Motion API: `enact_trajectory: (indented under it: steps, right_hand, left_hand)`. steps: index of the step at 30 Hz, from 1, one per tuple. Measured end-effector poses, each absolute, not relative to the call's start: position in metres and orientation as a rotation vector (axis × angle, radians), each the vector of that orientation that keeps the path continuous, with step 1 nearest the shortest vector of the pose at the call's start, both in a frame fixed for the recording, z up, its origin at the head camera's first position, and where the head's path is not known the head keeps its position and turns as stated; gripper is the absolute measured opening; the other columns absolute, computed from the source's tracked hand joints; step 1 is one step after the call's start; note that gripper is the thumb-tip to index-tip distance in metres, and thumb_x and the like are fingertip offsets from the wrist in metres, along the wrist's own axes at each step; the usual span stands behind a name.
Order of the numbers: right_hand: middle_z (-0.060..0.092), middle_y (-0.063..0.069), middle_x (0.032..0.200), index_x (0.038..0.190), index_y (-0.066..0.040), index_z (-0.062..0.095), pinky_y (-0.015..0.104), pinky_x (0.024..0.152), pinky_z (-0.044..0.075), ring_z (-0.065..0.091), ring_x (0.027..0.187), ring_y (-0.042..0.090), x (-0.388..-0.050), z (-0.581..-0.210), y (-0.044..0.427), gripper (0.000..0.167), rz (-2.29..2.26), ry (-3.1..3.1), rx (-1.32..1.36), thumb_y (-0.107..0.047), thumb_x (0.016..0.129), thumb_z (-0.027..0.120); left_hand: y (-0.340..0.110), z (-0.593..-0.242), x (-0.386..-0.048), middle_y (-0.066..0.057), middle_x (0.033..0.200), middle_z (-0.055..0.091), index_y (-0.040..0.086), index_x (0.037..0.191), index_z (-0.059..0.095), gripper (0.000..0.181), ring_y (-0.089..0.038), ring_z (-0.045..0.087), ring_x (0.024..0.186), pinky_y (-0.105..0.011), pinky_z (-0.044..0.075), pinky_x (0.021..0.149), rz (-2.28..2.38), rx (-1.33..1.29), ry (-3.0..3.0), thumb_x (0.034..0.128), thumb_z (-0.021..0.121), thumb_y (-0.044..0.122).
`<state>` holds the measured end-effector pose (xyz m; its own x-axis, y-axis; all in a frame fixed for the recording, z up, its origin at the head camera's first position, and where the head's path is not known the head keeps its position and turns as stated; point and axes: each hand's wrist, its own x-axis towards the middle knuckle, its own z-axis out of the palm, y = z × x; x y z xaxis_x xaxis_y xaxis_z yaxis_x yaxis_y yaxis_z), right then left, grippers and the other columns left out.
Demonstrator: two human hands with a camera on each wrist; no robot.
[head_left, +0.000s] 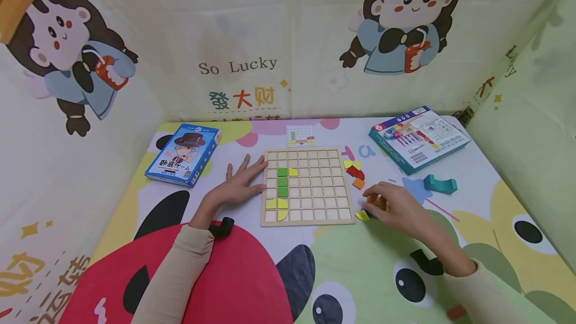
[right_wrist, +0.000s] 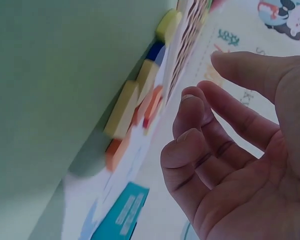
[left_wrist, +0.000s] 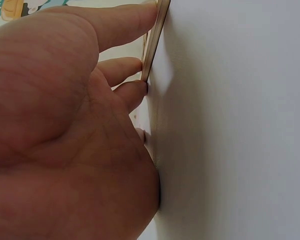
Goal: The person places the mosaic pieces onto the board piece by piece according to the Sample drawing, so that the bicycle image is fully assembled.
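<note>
While head shows card (head_left: 301, 135), wrists don't

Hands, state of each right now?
Left hand: open, fingers touching the grid board at its left edge.
Right hand: open, fingers loosely curled, holding nothing.

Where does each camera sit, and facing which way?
Head: on the head, facing forward and down at the board; left hand, right hand and sleeves show.
Left wrist: on that wrist, facing the board's edge; left hand shows.
Right wrist: on that wrist, facing loose pieces; right hand shows.
Shared by head and left wrist: board, left hand.
</note>
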<state>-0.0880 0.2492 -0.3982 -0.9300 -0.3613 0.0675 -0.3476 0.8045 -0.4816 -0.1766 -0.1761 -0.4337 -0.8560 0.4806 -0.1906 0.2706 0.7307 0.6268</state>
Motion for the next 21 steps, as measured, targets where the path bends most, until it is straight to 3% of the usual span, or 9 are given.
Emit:
enact_trajectory:
  steps: [14,21]
  right_hand:
    - [0.072,-0.007,0.094,0.112,-0.011,0.078,0.019,0.066,0.052,0.055,0.077,0.005,-0.074,-0.405,0.272,0.024,-0.754,2.9,-0.592,-0.013,0.089,0.085]
    - [0.065,-0.01,0.089,0.117,-0.014,0.076,0.02,0.068,0.052,0.055,0.081,0.005,-0.075,-0.409,0.265,0.027,-0.724,2.83,-0.664,-0.014,0.09,0.084]
  left_hand:
    - [-0.176,-0.432,-0.175,-0.005,0.181,0.011,0.021,0.17,0.024,0.08,-0.039,-0.014,0.167,-0.074,-0.021,0.123,0.866,0.577,2.598,0.1033,0.064,0.035]
    - [-0.176,-0.432,-0.175,-0.006,0.181,0.012,0.02,0.17,0.024,0.079,-0.04,-0.014,0.167,-0.074,-0.021,0.123,0.872,0.578,2.604,0.1035,0.064,0.035]
